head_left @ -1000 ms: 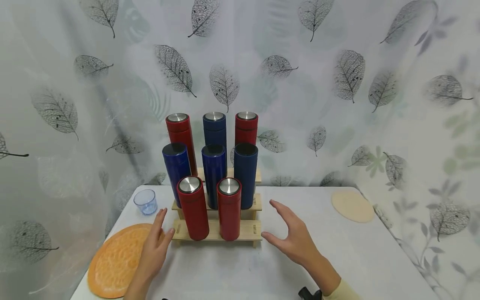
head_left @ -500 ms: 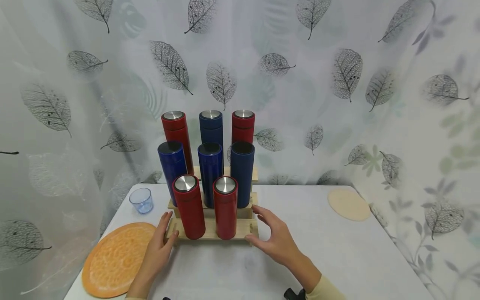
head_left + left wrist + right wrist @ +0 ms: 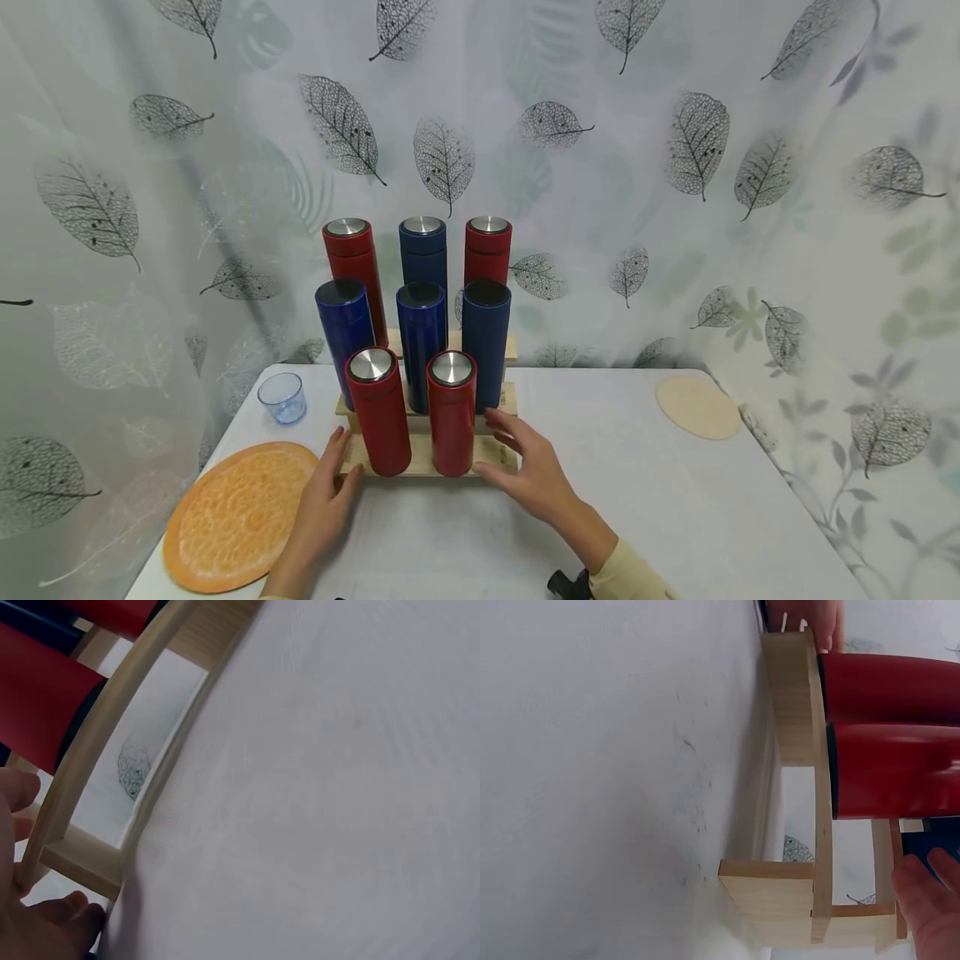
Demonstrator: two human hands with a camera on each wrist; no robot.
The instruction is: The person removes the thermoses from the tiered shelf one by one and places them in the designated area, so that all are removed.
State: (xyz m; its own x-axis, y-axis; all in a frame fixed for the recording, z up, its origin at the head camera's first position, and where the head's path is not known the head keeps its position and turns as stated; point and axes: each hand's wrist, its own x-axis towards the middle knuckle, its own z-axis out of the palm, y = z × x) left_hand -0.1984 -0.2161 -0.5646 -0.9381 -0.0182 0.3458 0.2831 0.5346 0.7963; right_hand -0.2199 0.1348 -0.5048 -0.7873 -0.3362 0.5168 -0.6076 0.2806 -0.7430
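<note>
A stepped wooden rack (image 3: 491, 450) bears red and blue thermos bottles. Two red bottles (image 3: 452, 417) stand upright on its lowest step, blue ones (image 3: 485, 350) behind them, and a top row at the back. My left hand (image 3: 322, 504) is at the rack's left end, thumb at the front edge, fingers round the side and low beside its leg (image 3: 82, 859). On the right end, my right hand (image 3: 536, 475) spans the steps, thumb near the front edge by the red bottle. Its fingers (image 3: 922, 892) touch or nearly touch the second step, beside a blue bottle.
At the left, an orange round mat (image 3: 232, 517) lies on the white table (image 3: 600, 467), with a blue glass (image 3: 283, 400) behind it. A beige disc (image 3: 697, 407) lies near the back right corner. A leaf-patterned curtain (image 3: 562, 192) hangs behind.
Both hands have moved inward onto the rack's ends, the right one travelling farther, leftward. The bottles keep their places on the rack; the head view has shifted slightly.
</note>
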